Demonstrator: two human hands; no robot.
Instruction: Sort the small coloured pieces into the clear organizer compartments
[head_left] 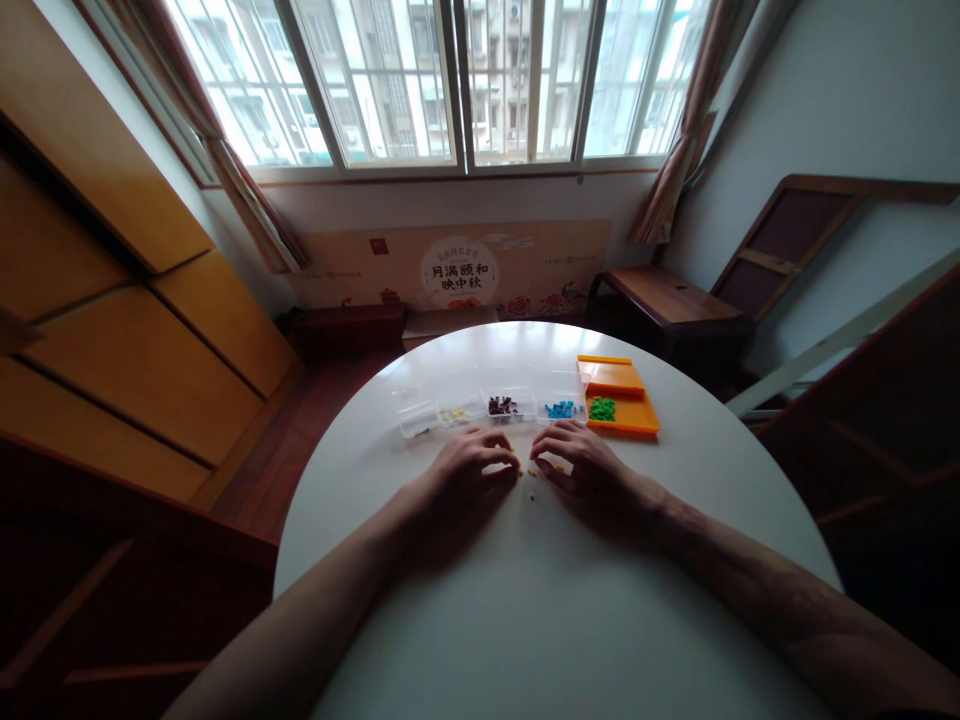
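Just ahead, 4 clear tubs (yellow, brown, blue bits), orange tray with green bits, both hands' grip curled over crumbs.

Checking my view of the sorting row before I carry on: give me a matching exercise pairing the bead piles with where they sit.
Things:
1. green pieces
2. blue pieces
3. dark red pieces
4. pale yellow pieces

Places:
A. clear compartment right beside the orange tray
B. second clear compartment from the left
C. on the orange tray
D. middle clear compartment

Pairs: 1-C, 2-A, 3-D, 4-B
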